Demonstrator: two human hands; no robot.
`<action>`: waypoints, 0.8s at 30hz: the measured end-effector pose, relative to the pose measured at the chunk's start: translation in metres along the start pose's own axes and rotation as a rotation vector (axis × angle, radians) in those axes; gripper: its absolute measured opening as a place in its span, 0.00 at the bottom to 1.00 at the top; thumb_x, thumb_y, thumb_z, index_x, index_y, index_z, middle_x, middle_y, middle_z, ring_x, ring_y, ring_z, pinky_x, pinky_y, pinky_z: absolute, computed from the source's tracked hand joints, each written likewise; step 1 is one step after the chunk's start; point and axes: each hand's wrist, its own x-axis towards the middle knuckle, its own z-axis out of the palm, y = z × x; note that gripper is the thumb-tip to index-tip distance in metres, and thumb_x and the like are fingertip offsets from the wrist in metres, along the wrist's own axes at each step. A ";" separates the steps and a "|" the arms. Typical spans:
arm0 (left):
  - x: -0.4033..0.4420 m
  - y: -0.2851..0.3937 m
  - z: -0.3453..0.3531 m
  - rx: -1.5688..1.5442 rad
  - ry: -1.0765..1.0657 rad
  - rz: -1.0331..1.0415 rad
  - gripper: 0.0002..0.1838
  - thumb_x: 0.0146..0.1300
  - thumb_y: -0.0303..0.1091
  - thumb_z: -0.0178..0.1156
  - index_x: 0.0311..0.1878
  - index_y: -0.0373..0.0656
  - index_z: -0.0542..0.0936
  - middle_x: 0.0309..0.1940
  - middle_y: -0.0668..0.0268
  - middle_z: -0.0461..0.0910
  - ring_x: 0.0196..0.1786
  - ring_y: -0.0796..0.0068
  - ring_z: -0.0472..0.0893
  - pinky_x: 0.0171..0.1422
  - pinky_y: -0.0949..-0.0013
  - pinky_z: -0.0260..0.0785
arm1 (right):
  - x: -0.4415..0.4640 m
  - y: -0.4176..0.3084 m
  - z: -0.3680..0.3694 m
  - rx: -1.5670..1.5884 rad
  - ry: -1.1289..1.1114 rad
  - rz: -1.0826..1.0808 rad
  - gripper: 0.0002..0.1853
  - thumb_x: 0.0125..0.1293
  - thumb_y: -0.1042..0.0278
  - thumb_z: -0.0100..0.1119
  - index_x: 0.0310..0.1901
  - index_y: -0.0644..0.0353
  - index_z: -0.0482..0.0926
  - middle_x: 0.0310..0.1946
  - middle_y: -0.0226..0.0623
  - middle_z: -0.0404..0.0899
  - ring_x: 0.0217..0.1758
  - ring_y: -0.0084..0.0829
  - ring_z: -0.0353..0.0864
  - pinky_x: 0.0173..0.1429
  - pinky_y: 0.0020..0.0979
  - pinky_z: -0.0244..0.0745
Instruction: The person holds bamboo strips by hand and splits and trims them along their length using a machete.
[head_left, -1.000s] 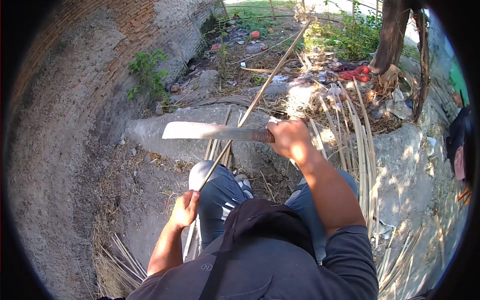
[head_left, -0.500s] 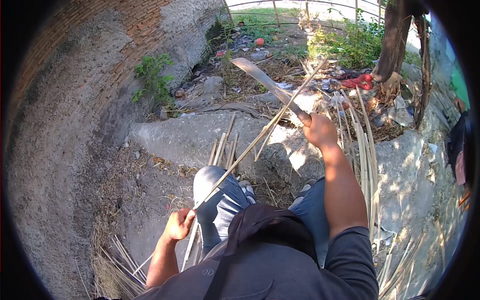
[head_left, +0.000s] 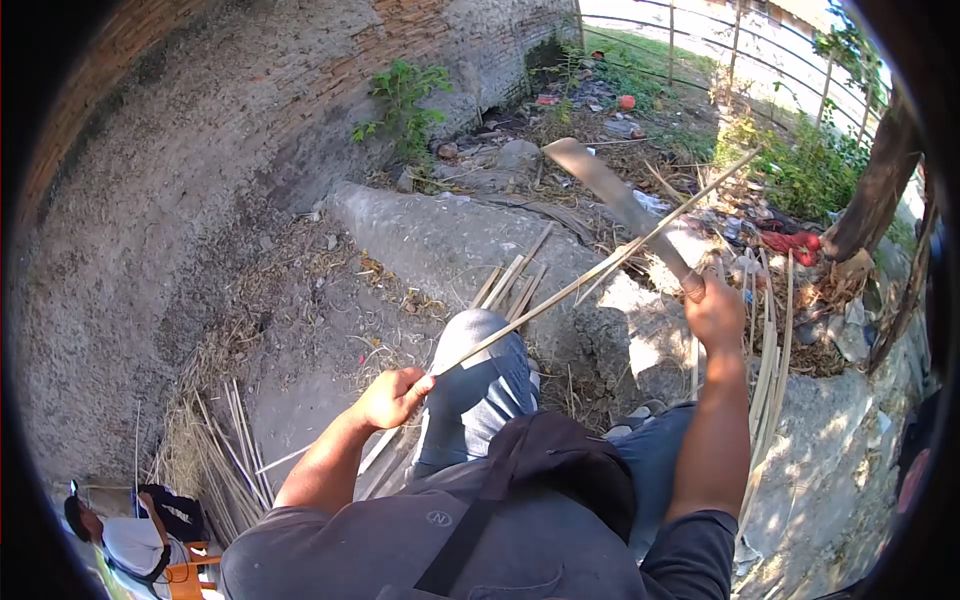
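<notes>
My left hand [head_left: 395, 398] is closed around the near end of a long thin strip [head_left: 545, 306], which slants up and right across my left knee. In my right hand [head_left: 716, 312] is the handle of a machete [head_left: 612, 190], its wide blade pointing up and left. The blade crosses the strip near its far part, and a short sliver hangs off the strip just below that crossing. More pale strips [head_left: 768, 385] lie to the right of my right forearm, and a few [head_left: 510, 283] rest beyond my left knee.
A rough wall [head_left: 250, 120] curves along the left, with a green plant [head_left: 407, 105] by it. A tree trunk [head_left: 880, 200] stands at the right. Another person [head_left: 135, 540] is at the lower left near an orange chair [head_left: 190, 575]. Scattered litter lies ahead.
The machete has swung from nearly level to pointing up and left, farther along the strip. A sliver now hangs from the strip. The view has turned left, bringing the other person into sight.
</notes>
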 end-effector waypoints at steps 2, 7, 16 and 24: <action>-0.010 0.003 -0.007 0.012 0.008 0.017 0.26 0.81 0.53 0.50 0.42 0.36 0.80 0.31 0.52 0.81 0.37 0.59 0.80 0.45 0.55 0.72 | 0.006 0.007 -0.020 0.064 -0.050 0.331 0.10 0.61 0.62 0.63 0.38 0.59 0.83 0.33 0.54 0.85 0.40 0.57 0.84 0.45 0.54 0.75; 0.001 0.006 0.001 0.033 0.000 0.033 0.29 0.81 0.56 0.50 0.41 0.35 0.80 0.30 0.50 0.80 0.35 0.55 0.81 0.44 0.55 0.73 | 0.001 0.025 -0.008 0.172 -0.046 0.398 0.12 0.60 0.62 0.62 0.42 0.59 0.85 0.32 0.51 0.85 0.38 0.54 0.85 0.46 0.51 0.76; 0.019 0.024 0.014 -0.053 0.034 0.043 0.29 0.79 0.58 0.52 0.40 0.37 0.80 0.27 0.56 0.80 0.34 0.62 0.80 0.42 0.57 0.73 | -0.002 0.015 0.012 0.567 0.000 0.348 0.12 0.56 0.64 0.67 0.29 0.63 0.76 0.19 0.37 0.72 0.23 0.37 0.72 0.34 0.44 0.68; 0.042 0.024 0.024 -0.055 0.113 0.066 0.29 0.81 0.55 0.49 0.36 0.36 0.77 0.25 0.55 0.78 0.31 0.62 0.78 0.40 0.57 0.71 | -0.009 -0.029 -0.001 0.530 -0.279 0.480 0.18 0.67 0.51 0.63 0.36 0.60 0.80 0.28 0.46 0.83 0.34 0.47 0.82 0.43 0.47 0.75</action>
